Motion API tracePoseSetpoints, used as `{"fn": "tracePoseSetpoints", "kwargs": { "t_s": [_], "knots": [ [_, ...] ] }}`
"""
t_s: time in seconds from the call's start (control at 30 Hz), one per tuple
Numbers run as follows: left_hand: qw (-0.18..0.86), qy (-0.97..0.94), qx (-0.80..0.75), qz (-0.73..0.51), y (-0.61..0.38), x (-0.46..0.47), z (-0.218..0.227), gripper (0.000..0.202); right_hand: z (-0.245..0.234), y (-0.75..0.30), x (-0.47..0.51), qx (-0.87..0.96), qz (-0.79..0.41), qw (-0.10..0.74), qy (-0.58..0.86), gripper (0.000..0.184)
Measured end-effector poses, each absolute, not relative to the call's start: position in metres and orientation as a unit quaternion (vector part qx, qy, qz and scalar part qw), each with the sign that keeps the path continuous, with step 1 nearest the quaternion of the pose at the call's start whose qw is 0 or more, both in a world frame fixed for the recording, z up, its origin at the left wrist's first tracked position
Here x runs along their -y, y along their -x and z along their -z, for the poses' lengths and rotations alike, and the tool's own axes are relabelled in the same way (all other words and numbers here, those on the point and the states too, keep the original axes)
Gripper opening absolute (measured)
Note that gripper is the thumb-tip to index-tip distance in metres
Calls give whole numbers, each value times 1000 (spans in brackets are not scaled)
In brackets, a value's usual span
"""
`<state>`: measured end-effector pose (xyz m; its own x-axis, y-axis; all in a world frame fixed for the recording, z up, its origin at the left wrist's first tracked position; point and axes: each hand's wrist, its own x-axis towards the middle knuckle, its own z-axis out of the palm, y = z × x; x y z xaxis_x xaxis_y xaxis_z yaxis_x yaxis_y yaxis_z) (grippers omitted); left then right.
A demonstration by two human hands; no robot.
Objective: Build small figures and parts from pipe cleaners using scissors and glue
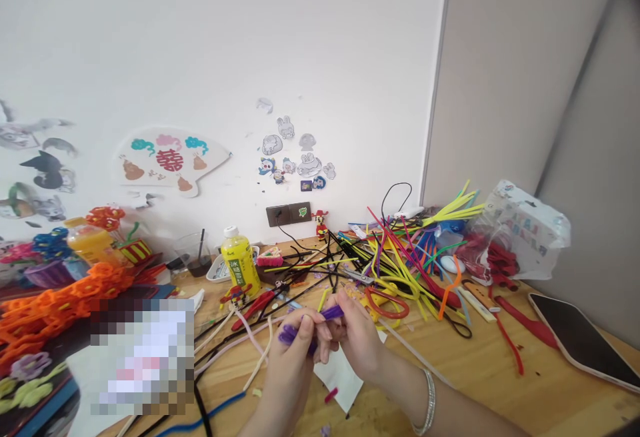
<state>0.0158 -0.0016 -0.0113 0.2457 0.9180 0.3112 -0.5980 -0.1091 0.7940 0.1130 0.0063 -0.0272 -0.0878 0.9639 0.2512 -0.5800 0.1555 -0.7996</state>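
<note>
Both my hands meet low in the middle of the view over a wooden table [500, 370]. My left hand [290, 364] is closed round a purple pipe cleaner [331, 313] that is partly coiled near its fingers. My right hand [357, 340], with a silver bracelet [429, 402] at the wrist, pinches the straight free end of the same purple pipe cleaner. A white paper scrap [340, 377] lies on the table just beneath the hands.
A heap of coloured pipe cleaners [405, 270] lies behind the hands, a yellow bottle [240, 265] to the left, orange pipe-cleaner pieces [55, 304] at far left. A plastic bag [520, 230] and a phone [580, 340] lie at right. Stickers cover the wall.
</note>
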Motion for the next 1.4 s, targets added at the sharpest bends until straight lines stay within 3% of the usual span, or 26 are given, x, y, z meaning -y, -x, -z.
{"fn": "tracePoseSetpoints", "kwargs": {
  "t_s": [0.5,0.87,0.97,1.13,1.4],
  "knots": [
    [615,-442,-216,-617,-4,-5,0,22,25,-122,-12,523,-540,603,266,48],
    [674,-367,-217,-603,-4,-14,3,18,21,-129,-13,638,-369,597,317,29],
    [679,-367,-211,-600,-1,-18,5,17,19,-133,-14,695,-254,575,349,25],
    [686,-372,-229,-582,-2,-20,5,21,17,-142,-16,782,-59,489,383,33],
    [674,-435,-321,-503,3,-34,16,32,11,-150,-22,803,4,436,407,31]
  ]
}}
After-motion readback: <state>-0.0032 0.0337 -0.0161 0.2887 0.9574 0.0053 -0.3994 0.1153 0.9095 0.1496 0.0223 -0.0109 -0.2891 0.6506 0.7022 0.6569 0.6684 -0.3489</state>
